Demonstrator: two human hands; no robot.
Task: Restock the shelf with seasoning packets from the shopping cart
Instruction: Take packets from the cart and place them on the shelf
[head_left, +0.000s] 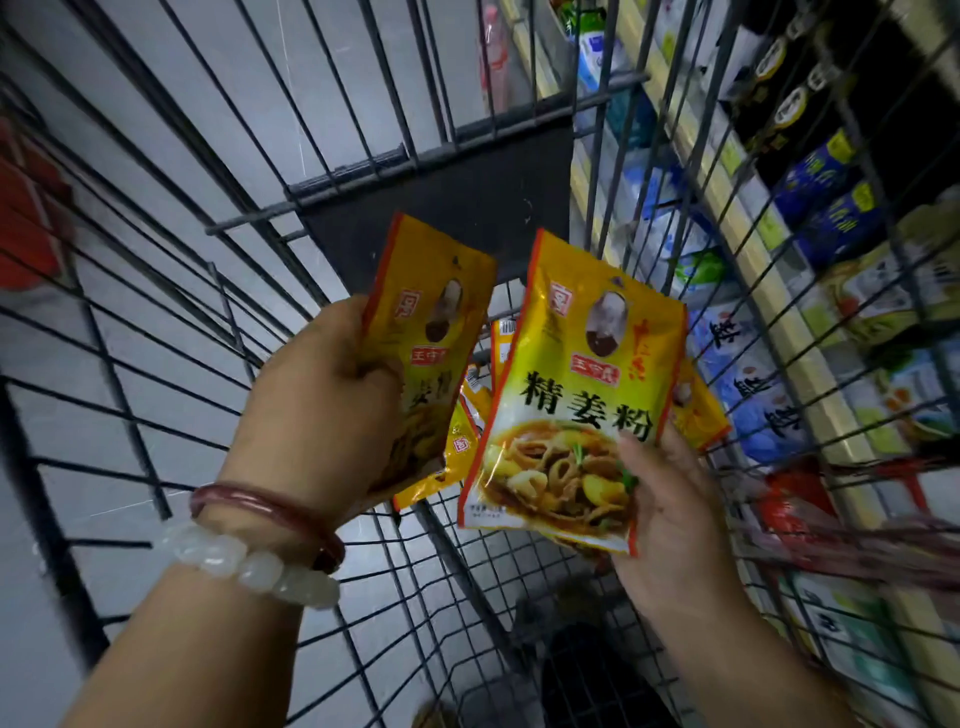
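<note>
I'm looking down into the wire shopping cart (249, 218), which fills most of my view, its grey mesh walls rising toward twelve o'clock and a dark panel at the far end. Through the mesh at three o'clock runs the shelf (810, 332), stocked with blue, white and green bags and dark bottles higher up.

My left hand (332, 410), at about nine o'clock from centre, is clamped on a yellow seasoning packet (431, 332): fingers curled around its left edge, the packet standing tilted and partly turned away from me. On that wrist sit a dark red bangle (270, 514) and a pale beaded bracelet (249, 564).

My right hand (670, 509), at about four o'clock, grips a second seasoning packet (576, 395) by its lower right corner, thumb on the front; its face is toward me, showing a dish of food and large dark characters.

Between and behind the two held packets, more yellow packets (467, 441) lie low in the cart, partly hidden, with one corner (698, 410) peeking out at the right.
</note>
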